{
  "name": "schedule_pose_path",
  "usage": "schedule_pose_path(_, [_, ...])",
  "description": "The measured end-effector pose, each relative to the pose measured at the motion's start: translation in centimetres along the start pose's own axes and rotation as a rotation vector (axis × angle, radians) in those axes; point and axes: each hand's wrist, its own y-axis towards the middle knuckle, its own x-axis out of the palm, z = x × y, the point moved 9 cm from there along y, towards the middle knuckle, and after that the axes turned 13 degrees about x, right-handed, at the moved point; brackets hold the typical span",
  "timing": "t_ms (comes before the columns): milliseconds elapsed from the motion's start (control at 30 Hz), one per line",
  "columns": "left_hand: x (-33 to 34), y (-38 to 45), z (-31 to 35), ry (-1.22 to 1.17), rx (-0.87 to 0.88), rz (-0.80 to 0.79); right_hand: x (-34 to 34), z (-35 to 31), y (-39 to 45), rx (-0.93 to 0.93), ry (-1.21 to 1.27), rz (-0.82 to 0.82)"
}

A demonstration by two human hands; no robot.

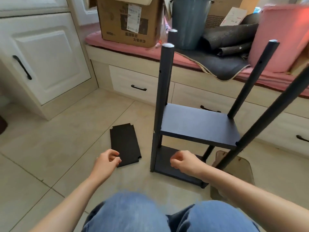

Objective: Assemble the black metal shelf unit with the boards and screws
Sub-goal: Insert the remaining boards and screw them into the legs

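Observation:
The black shelf unit point(199, 124) stands upright on the tiled floor, with a middle board and a bottom board point(164, 169) fixed between its poles. The front left pole point(161, 97) rises well above the boards. A loose black board point(124, 144) with notched corners lies flat on the floor to the left of the unit. My left hand point(107, 162) hovers at that board's near left corner, fingers loosely curled, holding nothing I can see. My right hand point(185, 162) is curled into a loose fist over the bottom board; whether it holds a screw is hidden.
A bench with a pink cushion point(117, 44) and drawers point(138, 82) runs behind the unit, carrying a cardboard box point(127, 20), a grey-blue bucket point(189, 19), a dark mat point(225, 64) and a pink bin point(284, 34). A white cabinet point(45, 61) stands left. My knees fill the bottom edge.

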Motion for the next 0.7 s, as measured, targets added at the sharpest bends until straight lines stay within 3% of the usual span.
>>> schedule_pose_path(333, [2.9, 3.1, -11.0, 0.04, -0.211, -0.059, 12.5, -4.4, 9.8, -0.007, -0.01, -0.206])
schedule_pose_path(567, [5.6, 7.1, -16.1, 0.029, -0.309, -0.085, 19.1, -2.4, 16.9, 0.27, 0.21, -0.323])
schedule_pose_path(700, [6.9, 8.2, -17.8, -0.119, -0.393, -0.017, 21.4, -1.8, 20.1, 0.397, 0.322, -0.294])
